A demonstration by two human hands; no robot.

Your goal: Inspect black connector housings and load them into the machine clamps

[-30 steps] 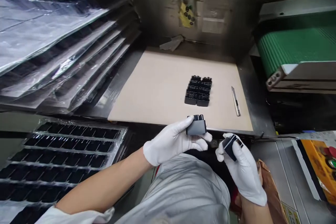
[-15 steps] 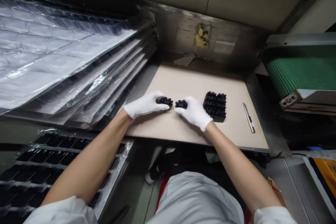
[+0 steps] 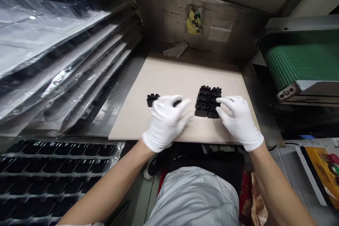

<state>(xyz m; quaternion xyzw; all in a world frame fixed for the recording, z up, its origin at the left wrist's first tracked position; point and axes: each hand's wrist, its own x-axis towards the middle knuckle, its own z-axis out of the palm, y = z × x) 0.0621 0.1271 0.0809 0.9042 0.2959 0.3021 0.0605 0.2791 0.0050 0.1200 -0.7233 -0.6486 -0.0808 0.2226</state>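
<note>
My left hand point(image 3: 168, 122), in a white glove, hovers over the board with its fingers apart and slightly blurred. Behind its fingers a black plastic part point(image 3: 177, 103) shows, mostly hidden. Just left of that hand another black plastic part point(image 3: 153, 100) with small knobs on top rests on the board. My gloved right hand point(image 3: 238, 120) is at the right side of a block of several black parts point(image 3: 205, 100) set in tight rows. Its thumb and forefinger are spread, the tips at the block's edge; whether they touch it I cannot tell.
A beige board point(image 3: 169, 74) covers the bench. Stacked clear plastic trays point(image 3: 66, 42) lean in from the left. Below them sits a tray of black pieces point(image 3: 53, 173). A green ribbed belt point(image 3: 304, 60) stands at the right, above a yellow control box point(image 3: 324, 166).
Both hands held a black part near the board's middle; both have let go. My right hand has moved right to the block. The view has shifted, and the knife is no longer visible.
</note>
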